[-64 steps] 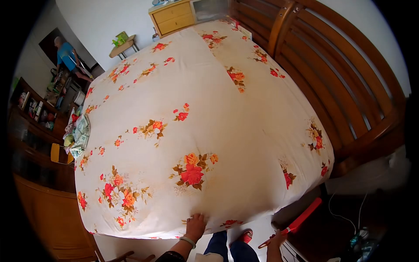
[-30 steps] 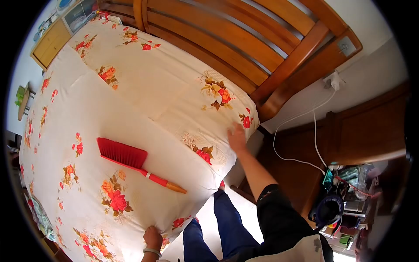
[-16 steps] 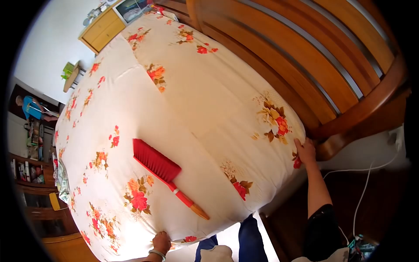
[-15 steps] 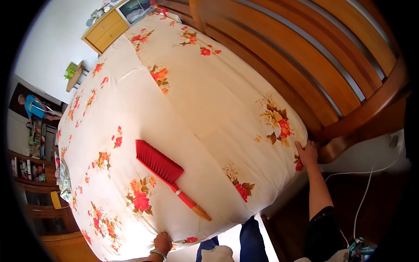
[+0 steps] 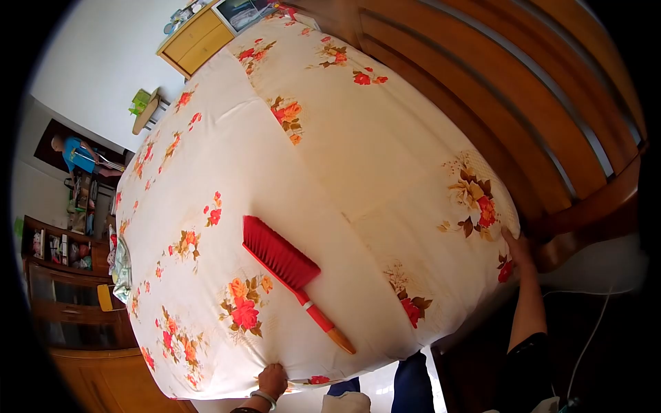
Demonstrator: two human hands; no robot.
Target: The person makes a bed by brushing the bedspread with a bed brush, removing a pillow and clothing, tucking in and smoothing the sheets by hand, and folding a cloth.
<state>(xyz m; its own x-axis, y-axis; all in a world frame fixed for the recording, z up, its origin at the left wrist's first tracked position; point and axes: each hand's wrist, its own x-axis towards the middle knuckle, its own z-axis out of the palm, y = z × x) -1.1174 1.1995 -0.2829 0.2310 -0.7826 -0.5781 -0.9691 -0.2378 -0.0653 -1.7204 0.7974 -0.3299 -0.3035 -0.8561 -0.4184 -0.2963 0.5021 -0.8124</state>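
Observation:
A cream bed sheet [image 5: 317, 172] with red and orange flower prints covers the bed. My left hand [image 5: 273, 380], a bracelet at its wrist, is closed on the sheet's near edge, and small creases run from it. At the corner beside the headboard, my right hand [image 5: 518, 249] grips the sheet, thumb on top and the other fingers largely hidden. Between the hands, nearer the left one, a red bed brush [image 5: 286, 258] lies on the sheet, its wooden handle tip toward me.
A slatted wooden headboard [image 5: 482, 103] borders the bed on the right. A drawer cabinet [image 5: 200, 41] stands beyond the far end. On the left are a wooden cabinet [image 5: 76, 303] and a person in a blue shirt [image 5: 81, 157]. A white cable [image 5: 592, 337] hangs at lower right.
The view has shifted, so the bed and brush appear farther right. Both hands remain at the same places on the sheet, and the brush lies unmoved on it.

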